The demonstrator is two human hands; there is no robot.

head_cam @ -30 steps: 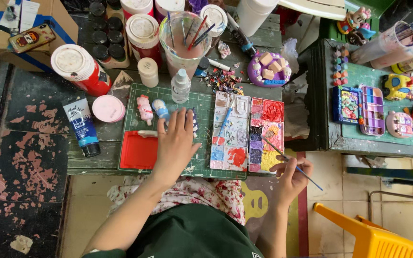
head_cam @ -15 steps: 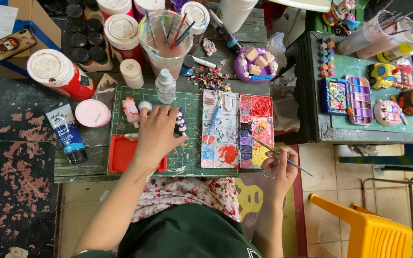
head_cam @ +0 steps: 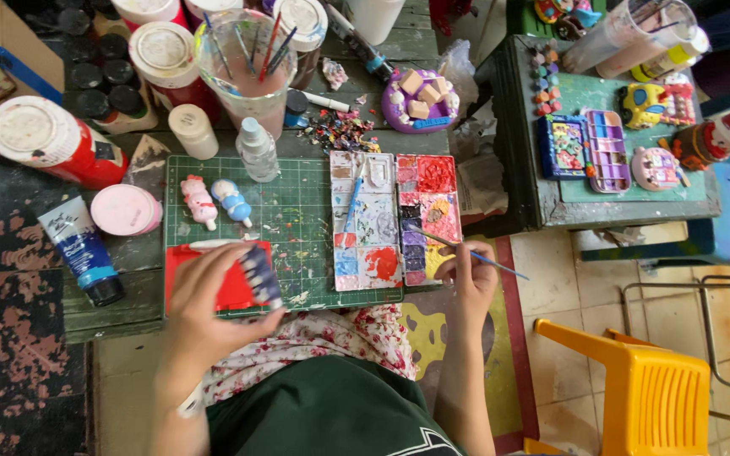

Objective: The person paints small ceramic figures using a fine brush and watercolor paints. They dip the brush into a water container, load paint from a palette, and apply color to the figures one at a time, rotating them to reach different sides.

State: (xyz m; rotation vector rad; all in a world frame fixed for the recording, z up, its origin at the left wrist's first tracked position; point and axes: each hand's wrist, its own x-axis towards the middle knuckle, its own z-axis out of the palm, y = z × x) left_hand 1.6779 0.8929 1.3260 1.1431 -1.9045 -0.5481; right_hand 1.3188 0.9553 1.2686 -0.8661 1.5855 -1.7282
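While the left hand (head_cam: 213, 308) pinches a small dark figurine (head_cam: 261, 274) over the red tray (head_cam: 230, 291) on the green mat (head_cam: 297, 219), the right hand (head_cam: 469, 274) has its fingers pressed on a brush (head_cam: 458, 247), tip at the palette (head_cam: 394, 218); best to load little paint; keep the figurine steady, tilted toward the brush.

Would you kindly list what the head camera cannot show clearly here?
- Small figure in left hand: mostly covered by fingers; shape unclear.
- Brush in right hand: tip too thin to tell its paint colour.
- Red-banded tubs: cut by top edge.
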